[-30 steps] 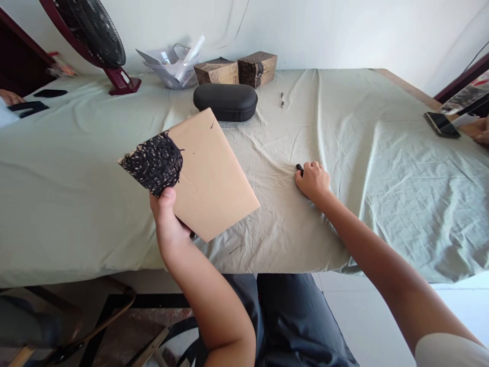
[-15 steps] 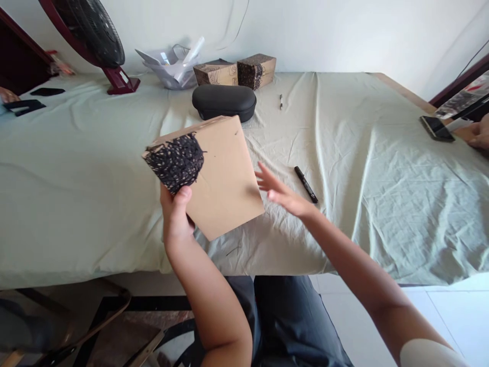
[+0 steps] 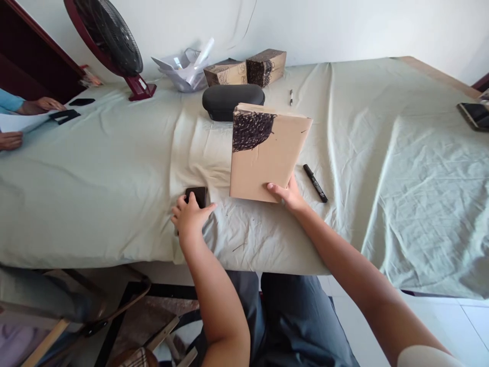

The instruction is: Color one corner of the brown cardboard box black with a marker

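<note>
My right hand (image 3: 288, 193) grips a brown cardboard box (image 3: 263, 168) by its lower right edge, thumb on the near face. The box is tilted above the table, and a patch of dense black scribble covers its upper left corner. My left hand (image 3: 193, 214) reaches over a dark, flat phone-like object (image 3: 197, 195) on the cloth, its fingers spread and thumb out to the side. The hand hides part of that object. A black marker (image 3: 315, 183) lies on the cloth to the right of my right hand.
A black zip case (image 3: 229, 99) sits behind the box. Further back are two scribbled cardboard boxes (image 3: 267, 66), a plastic basket (image 3: 183, 74) and a fan (image 3: 141, 86). A small pen (image 3: 291, 98) and a phone (image 3: 473, 116) lie rightward. Another person's hands (image 3: 49, 104) are at the left.
The box has passed from my left hand to my right, moved right and turned more upright. My left hand has come down to the dark flat object on the cloth.
</note>
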`<act>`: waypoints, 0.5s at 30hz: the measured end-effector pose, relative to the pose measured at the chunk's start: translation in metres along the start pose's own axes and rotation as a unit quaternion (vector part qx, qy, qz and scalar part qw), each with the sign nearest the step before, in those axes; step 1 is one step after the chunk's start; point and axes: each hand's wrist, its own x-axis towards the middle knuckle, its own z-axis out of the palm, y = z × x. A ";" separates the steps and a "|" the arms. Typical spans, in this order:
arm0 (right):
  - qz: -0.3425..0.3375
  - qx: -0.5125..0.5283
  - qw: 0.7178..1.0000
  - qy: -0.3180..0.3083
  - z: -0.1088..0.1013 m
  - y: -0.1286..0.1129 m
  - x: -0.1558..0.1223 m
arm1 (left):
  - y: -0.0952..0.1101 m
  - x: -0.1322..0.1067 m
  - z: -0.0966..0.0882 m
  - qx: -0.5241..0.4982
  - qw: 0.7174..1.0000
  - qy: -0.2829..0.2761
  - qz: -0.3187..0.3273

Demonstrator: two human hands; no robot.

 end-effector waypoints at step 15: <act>-0.031 -0.056 0.997 -0.035 0.003 0.013 0.003 | -0.013 0.019 -0.001 -0.081 0.995 0.049 -0.042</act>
